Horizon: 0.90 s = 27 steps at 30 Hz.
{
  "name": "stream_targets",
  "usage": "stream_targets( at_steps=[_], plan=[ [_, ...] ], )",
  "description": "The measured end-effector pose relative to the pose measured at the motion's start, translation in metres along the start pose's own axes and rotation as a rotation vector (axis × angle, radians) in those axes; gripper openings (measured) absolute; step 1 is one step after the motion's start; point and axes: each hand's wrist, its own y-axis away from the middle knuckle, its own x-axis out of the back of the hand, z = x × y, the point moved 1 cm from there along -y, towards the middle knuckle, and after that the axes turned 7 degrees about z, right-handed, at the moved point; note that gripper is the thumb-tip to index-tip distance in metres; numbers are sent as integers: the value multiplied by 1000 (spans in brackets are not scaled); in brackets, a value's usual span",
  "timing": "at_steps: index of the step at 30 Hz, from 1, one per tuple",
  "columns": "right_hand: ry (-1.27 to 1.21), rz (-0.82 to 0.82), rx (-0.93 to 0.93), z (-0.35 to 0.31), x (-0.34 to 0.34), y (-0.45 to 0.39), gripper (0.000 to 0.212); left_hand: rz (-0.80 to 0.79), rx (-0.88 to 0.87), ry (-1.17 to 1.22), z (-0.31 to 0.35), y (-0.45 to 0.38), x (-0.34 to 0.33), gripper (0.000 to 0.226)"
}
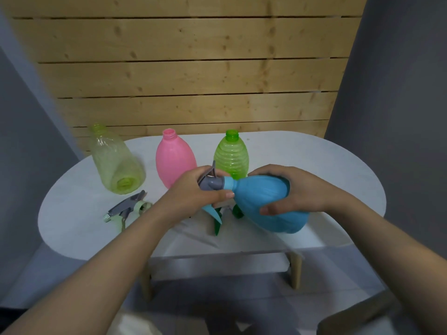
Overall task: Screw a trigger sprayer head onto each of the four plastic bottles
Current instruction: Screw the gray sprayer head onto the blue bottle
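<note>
A: Where is the blue bottle [268, 204]?

B: Held tilted above the near surface [338, 170], neck to the left. Right hand [287, 189] grip clamped on its body; left hand [193, 192] grip closed on the grey sprayer head [212, 183] at the neck.

A: Handling?

B: Likely empty, light, thin-walled; squeezing would flex it. Best held at the shoulder, turning the collar, not the trigger.

A: Remaining?

B: The pink bottle [175, 160] and two green bottles, far side, stand uncapped.

**Sprayer head meets blue bottle**

The right hand [294, 189] grips the blue bottle [268, 204], tilted above the tabletop [314, 165]. The left hand [193, 192] wraps its fingers [225, 195] around the grey sprayer head [212, 183] at the bottle's neck. Beyond the fingers stand pink [174, 160] and green [231, 157] bottles.
</note>
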Motion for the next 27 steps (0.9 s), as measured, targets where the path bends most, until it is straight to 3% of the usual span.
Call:
stream_targets(
  at_steps=[8,12,18,23,27],
  plan=[
    [-72,-157,-10,-2,5,-2,65,-200,39,-95,6,-5,5,21],
    [-139,-233,-49,-2,4,-2,67,-190,48,-139,6,-4,4,20],
    [-263,-46,-85,4,6,-4,58,-56,113,-71,1,-8,7,14],
    [-417,69,-132,13,9,0,74,145,223,44,-4,-13,17,10],
    [-493,113,-143,10,9,2,62,121,199,53,-5,-10,20,9]
  ],
)
